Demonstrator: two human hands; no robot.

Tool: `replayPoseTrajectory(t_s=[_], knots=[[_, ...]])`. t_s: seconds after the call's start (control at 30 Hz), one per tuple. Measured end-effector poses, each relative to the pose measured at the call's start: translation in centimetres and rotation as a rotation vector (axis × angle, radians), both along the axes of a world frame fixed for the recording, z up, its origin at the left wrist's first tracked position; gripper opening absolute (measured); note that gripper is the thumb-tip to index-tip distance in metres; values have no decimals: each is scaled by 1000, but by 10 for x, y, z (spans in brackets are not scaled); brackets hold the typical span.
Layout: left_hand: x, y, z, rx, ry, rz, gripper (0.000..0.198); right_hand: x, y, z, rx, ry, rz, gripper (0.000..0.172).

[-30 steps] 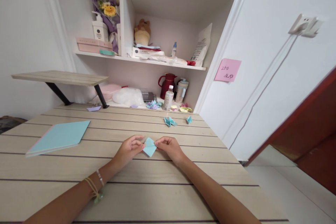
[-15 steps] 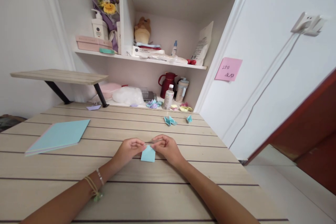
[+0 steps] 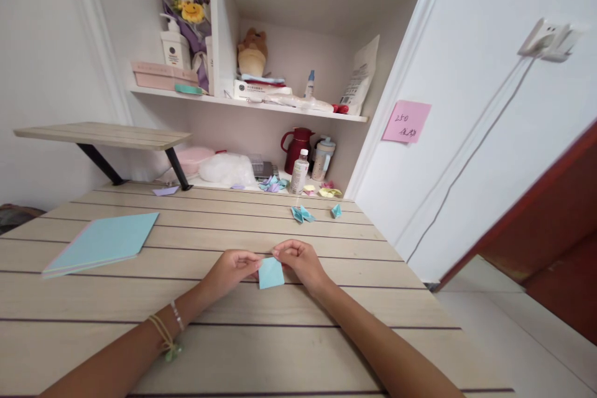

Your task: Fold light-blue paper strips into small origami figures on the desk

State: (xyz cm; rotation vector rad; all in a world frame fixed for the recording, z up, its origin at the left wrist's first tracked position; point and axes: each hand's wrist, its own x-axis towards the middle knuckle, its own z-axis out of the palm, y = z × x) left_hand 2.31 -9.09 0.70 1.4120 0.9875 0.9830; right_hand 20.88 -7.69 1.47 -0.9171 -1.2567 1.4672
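Between my hands is a small folded square of light blue paper point(image 3: 271, 274), its face turned toward me just above the wooden table. My left hand point(image 3: 237, 269) pinches its left edge near the upper corner between thumb and fingers. At the upper right corner, the thumb and fingertips of my right hand point(image 3: 301, 260) are closed on the same paper. Farther back on the table lie folded blue paper pieces point(image 3: 303, 214) and a smaller blue folded piece point(image 3: 336, 211).
A stack of paper sheets point(image 3: 102, 239), blue on top, lies at the left. Behind it stands a raised wooden shelf point(image 3: 107, 134) on black legs. A clear bottle point(image 3: 300, 173), a red jug point(image 3: 297, 149) and several folded papers point(image 3: 273, 184) stand along the back.
The blue paper has shifted slightly right and now shows as a fuller, flatter square, its top corners more spread. Both hands still pinch it and have moved slightly right.
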Motion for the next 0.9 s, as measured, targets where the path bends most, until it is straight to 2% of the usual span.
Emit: replayPoseTrajectory(t_s=[0.17,0.3,0.5,0.67,0.8,0.9], knots=[[-3,1,-3,1,14,-36,24,-1,-1,-2,13,-72,-5,22],[-1,-1,-2,-66,-37,-60,23,-2,-1,-6,18,-56,-36,26],[7,-8,5,-148,-121,106,25,-7,-3,-7,19,23,-11,43],[14,-13,9,-129,-232,149,23,-11,-6,-5,82,6,-11,36],[14,-14,12,-121,-183,130,20,-10,-4,-6,98,-25,-48,35],[12,-13,13,-69,-91,117,18,-7,-5,-6,104,-40,-11,38]])
